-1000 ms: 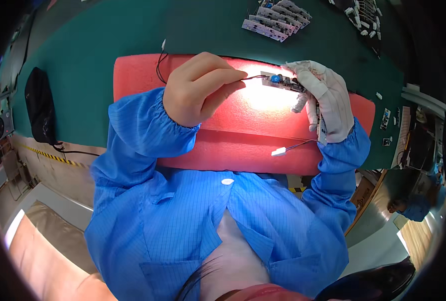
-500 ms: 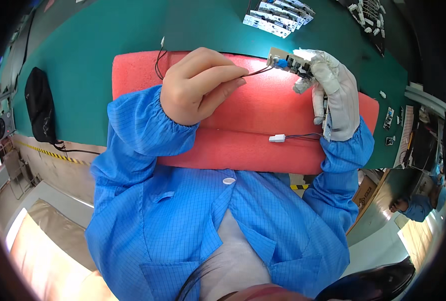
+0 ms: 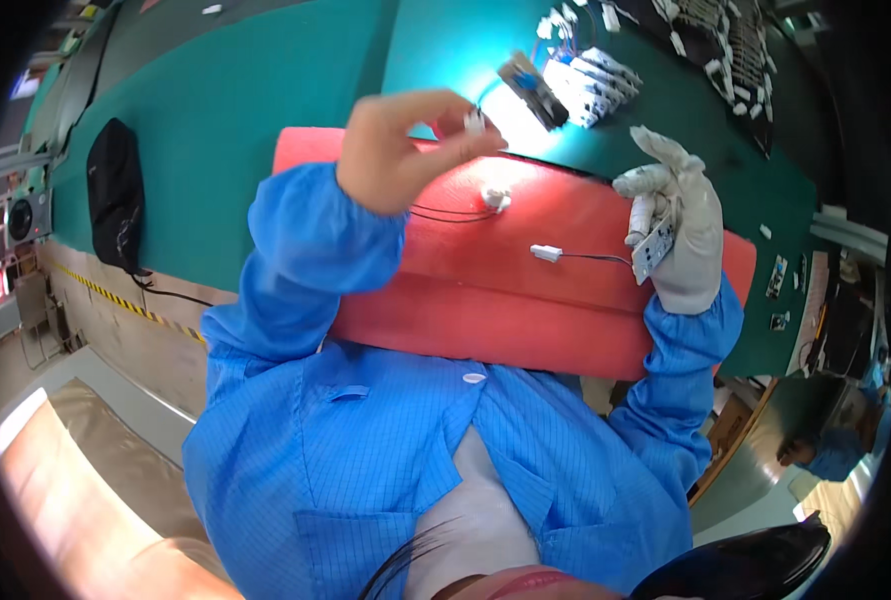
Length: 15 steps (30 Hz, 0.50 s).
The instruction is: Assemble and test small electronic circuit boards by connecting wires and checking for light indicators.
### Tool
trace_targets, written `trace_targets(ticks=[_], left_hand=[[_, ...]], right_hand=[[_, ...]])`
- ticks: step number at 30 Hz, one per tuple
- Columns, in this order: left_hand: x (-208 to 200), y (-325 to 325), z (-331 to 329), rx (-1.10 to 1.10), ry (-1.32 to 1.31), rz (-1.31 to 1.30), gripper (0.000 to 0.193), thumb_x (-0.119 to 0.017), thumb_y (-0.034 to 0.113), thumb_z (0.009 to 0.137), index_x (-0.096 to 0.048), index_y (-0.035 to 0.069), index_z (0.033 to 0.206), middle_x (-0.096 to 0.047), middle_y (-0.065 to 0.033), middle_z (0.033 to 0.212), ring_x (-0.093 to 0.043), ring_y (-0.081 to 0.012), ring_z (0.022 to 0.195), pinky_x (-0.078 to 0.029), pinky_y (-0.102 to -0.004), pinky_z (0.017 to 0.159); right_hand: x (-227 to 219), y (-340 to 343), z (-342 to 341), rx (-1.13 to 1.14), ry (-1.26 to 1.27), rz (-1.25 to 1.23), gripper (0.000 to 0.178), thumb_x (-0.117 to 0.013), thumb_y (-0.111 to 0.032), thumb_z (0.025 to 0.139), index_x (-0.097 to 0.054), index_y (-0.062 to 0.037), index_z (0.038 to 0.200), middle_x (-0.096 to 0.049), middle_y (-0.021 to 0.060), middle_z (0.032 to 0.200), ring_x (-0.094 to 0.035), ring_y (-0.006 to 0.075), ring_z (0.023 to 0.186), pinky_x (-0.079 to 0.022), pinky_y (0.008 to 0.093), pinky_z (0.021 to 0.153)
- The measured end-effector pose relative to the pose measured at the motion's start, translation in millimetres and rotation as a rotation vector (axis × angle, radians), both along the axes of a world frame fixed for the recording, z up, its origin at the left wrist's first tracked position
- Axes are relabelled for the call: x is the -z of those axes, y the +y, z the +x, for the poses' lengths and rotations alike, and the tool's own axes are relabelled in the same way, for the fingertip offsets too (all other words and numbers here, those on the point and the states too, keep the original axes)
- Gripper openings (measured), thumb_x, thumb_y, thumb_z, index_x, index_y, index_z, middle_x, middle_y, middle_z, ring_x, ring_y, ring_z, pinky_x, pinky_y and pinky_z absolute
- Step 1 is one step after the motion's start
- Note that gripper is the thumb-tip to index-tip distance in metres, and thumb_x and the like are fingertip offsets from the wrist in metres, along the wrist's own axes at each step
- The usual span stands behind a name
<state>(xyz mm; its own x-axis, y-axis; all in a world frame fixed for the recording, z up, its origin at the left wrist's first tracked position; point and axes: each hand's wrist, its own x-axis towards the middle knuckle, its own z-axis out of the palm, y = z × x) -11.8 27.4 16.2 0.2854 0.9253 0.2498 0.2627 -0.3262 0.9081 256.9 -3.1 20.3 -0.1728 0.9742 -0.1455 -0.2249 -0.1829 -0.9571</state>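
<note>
My bare left hand (image 3: 410, 150) is closed in a pinch around a small white connector (image 3: 475, 122) above the far edge of the red foam pad (image 3: 485, 310). Just beyond it is a blurred tan circuit board (image 3: 533, 90) with dark parts, apart from both hands; whether it hangs or rests is unclear. On my right hand (image 3: 687, 220) is a white glove. Its curled lower fingers hold a small white circuit board (image 3: 653, 250) against the palm, while thumb and forefinger are apart. From that board a dark lead runs to a white plug (image 3: 545, 253) over the pad.
A cluster of white circuit boards (image 3: 605, 88) stands on the green mat (image 3: 315, 80) behind the pad. White connectors (image 3: 735, 90) lie on a dark surface at far right. Another white connector (image 3: 496, 198) with dark wires is on the pad. A black pouch (image 3: 115, 195) lies left.
The tan board has left my right hand's fingertips and is now farther back, by the board cluster. My left hand has gone from pinching its wires to a white connector. My right thumb and forefinger have spread.
</note>
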Motion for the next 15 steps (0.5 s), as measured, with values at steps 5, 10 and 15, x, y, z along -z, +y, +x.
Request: trace_targets(ticks=[5,10,15], left_hand=[[-9.7,93.2,-64.2,-0.556,0.022,0.176,0.012,-0.063,0.009,0.084,-0.065,-0.003,0.084,-0.064,-0.0048,0.079,-0.057,-0.0092,0.070,-0.046,-0.0214,0.065],[-9.5,67.4,-44.7,-0.440,-0.073,0.245,0.009,-0.064,0.009,0.083,-0.068,0.002,0.088,-0.065,-0.0042,0.081,-0.058,-0.0120,0.069,-0.047,-0.0241,0.067],[2.7,-14.1,17.1,0.363,0.165,0.299,0.021,-0.073,0.009,0.071,-0.068,0.008,0.091,-0.059,-0.0081,0.090,-0.058,-0.0244,0.079,-0.049,-0.0335,0.067]], right_hand=[[3.0,-7.9,5.9,0.013,0.175,0.035,0.051,-0.049,-0.041,0.092,-0.049,-0.0008,0.122,-0.062,0.0116,0.104,-0.060,0.0147,0.079,-0.052,0.0260,0.060],[8.8,-9.9,1.6,-0.072,0.355,0.105,0.042,-0.063,-0.031,0.085,-0.054,-0.0017,0.115,-0.060,0.0123,0.108,-0.058,0.0203,0.097,-0.053,0.0335,0.078],[4.2,-14.7,-1.3,-0.198,0.308,0.141,0.024,-0.070,-0.007,0.067,-0.066,-0.0053,0.091,-0.059,0.0171,0.111,-0.055,0.0252,0.109,-0.053,0.0385,0.083]])
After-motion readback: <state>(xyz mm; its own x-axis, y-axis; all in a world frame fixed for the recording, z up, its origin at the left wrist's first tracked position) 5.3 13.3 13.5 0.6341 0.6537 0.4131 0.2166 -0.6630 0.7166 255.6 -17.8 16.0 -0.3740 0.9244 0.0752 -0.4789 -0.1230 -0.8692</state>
